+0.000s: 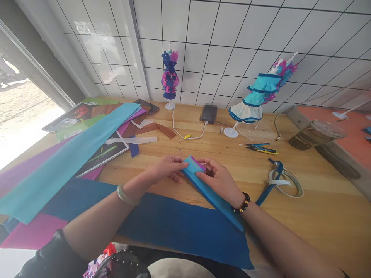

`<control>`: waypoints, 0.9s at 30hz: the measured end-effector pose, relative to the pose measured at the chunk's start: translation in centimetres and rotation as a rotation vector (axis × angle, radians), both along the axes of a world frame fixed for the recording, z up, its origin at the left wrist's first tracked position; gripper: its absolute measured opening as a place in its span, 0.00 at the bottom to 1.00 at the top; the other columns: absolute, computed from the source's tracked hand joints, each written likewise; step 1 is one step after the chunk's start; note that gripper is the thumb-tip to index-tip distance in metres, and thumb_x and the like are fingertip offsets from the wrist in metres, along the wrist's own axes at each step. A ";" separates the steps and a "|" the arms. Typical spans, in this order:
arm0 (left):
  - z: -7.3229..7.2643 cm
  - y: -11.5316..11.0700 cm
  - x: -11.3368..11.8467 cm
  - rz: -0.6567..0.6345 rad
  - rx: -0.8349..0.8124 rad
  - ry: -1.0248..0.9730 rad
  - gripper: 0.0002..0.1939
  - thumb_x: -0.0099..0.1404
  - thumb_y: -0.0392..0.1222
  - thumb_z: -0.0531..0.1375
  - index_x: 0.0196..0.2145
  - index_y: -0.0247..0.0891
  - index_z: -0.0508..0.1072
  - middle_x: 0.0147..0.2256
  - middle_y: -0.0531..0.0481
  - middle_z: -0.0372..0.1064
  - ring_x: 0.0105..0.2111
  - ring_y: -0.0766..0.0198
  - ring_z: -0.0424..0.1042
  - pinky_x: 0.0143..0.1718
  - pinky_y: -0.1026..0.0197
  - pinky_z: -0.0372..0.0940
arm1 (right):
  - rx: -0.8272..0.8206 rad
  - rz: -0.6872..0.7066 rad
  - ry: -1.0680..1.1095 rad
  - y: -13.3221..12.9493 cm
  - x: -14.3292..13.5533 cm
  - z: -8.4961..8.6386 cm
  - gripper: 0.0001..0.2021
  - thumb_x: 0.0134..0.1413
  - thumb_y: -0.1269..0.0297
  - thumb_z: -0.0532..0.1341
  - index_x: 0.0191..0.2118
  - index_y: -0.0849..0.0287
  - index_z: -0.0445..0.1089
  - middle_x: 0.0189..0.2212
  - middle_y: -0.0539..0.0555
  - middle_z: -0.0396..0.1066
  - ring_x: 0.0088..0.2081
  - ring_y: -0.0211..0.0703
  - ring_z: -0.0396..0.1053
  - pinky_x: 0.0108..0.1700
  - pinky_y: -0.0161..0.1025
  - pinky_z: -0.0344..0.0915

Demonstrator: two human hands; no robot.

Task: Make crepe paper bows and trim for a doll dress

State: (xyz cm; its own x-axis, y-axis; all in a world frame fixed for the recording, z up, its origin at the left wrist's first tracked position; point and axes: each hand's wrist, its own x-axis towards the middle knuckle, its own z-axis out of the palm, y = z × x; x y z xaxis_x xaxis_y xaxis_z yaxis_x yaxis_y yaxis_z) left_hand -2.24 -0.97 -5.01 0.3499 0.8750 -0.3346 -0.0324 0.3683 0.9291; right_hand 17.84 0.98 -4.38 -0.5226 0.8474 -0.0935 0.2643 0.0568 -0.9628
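Observation:
A folded light-blue fabric strip [193, 166] with a darker blue border and a purple edge at its far end lies slantwise between my hands. My left hand [168, 168] pinches its far left edge between thumb and fingers. On the other side, my right hand [219, 180] grips the far right edge, close to the purple part. Beneath the strip's near end a wide dark-blue fabric sheet [179, 224] spreads over the table's front edge. The right wrist partly covers the strip's near half.
Long light-blue and purple fabric pieces [69, 154] lie over magazines [78, 116] at left. Two small dress forms [169, 79] [253, 94] stand by the tiled wall. Pliers [262, 148], a tape roll [298, 185] with a blue strip, and a lidded cup [315, 135] are at right.

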 end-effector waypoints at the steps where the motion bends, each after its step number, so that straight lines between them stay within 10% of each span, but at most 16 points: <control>1: 0.0 0.0 0.0 0.001 0.005 0.001 0.19 0.54 0.53 0.60 0.34 0.33 0.71 0.35 0.43 0.72 0.34 0.60 0.72 0.27 0.64 0.69 | 0.002 0.008 0.007 0.0 0.0 0.0 0.18 0.47 0.60 0.61 0.46 0.55 0.63 0.41 0.52 0.72 0.39 0.44 0.69 0.38 0.41 0.68; 27: -0.3 0.1 -0.4 -0.018 0.005 0.046 0.21 0.52 0.53 0.62 0.37 0.33 0.73 0.36 0.44 0.72 0.32 0.62 0.72 0.31 0.61 0.70 | 0.068 -0.102 -0.070 -0.3 -0.2 0.4 0.16 0.46 0.57 0.61 0.40 0.59 0.67 0.28 0.51 0.69 0.30 0.39 0.67 0.33 0.37 0.67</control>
